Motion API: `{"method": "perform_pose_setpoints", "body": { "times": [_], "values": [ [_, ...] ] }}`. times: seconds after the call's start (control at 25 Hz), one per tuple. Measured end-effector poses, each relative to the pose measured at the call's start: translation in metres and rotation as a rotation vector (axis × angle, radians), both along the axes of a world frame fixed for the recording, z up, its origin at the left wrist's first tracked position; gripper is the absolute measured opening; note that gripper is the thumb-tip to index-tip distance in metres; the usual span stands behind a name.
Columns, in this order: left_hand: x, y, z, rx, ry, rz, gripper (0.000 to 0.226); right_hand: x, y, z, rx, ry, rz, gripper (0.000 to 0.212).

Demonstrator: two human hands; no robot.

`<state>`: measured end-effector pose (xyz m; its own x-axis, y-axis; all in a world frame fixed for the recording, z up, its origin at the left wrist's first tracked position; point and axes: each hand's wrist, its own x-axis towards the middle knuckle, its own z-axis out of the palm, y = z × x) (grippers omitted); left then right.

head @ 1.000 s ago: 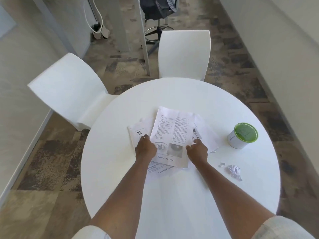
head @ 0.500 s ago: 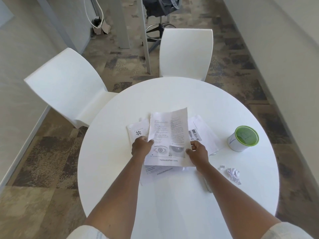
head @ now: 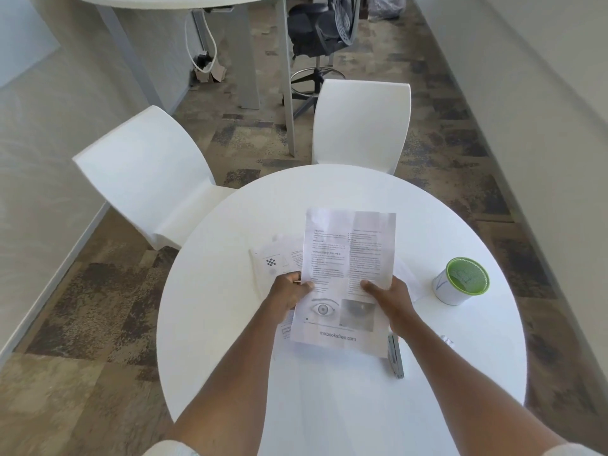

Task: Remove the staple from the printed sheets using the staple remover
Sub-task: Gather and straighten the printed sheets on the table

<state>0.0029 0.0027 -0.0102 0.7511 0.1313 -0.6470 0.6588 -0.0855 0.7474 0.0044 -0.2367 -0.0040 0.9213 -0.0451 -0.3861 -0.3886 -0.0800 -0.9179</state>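
Both hands hold the printed sheets (head: 345, 274) raised off the round white desk (head: 329, 390): left hand (head: 291, 291) pinches the left edge with thumb on top, right hand (head: 391, 297) grips the right edge, thumb across the text. A grey metal tool, possibly the staple remover (head: 395, 355), lies flat on the desk just right of the sheets' near corner, partly under the right forearm; no staple can be made out. More loose papers (head: 278, 260) lie under the held sheets, and a white cup with green rim (head: 462, 280) stands at the far right.
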Motion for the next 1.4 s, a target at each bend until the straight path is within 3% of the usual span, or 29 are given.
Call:
{"method": "perform_pose_setpoints", "body": {
  "times": [0.12,0.16,0.32,0.4,0.6,0.96,1.12,1.24,1.4],
  "values": [
    [-0.003,-0.009,0.001,-0.047,-0.026,0.098,0.024,0.006,-0.012,0.007,-0.067,-0.041,-0.029,0.016],
    [-0.003,-0.008,0.001,0.024,-0.039,0.159,0.025,0.009,-0.02,0.009,-0.08,-0.046,-0.052,0.017],
    [-0.004,0.014,-0.011,0.718,0.107,0.151,0.044,0.015,-0.053,0.008,-0.135,-0.031,-0.146,0.02],
    [-0.005,0.019,-0.016,0.83,0.213,0.108,0.054,0.013,-0.064,0.005,-0.137,-0.008,-0.168,0.021],
    [-0.001,0.018,-0.03,0.854,0.298,0.139,0.062,0.004,-0.077,0.001,-0.093,0.022,-0.124,0.027],
    [0.01,0.021,-0.042,0.793,0.358,0.227,0.06,0.002,-0.061,0.001,-0.05,0.015,-0.081,0.018],
    [0.008,0.03,-0.047,0.749,0.38,0.219,0.039,0.001,-0.059,-0.002,-0.041,0.019,-0.063,0.022],
    [0.004,0.039,-0.05,0.726,0.305,0.239,0.019,0.001,-0.057,-0.002,-0.042,0.026,-0.056,0.023],
    [-0.003,0.048,-0.046,0.591,0.103,0.351,0.027,0.0,-0.052,0.003,-0.028,0.027,-0.043,0.022]
  ]
}}
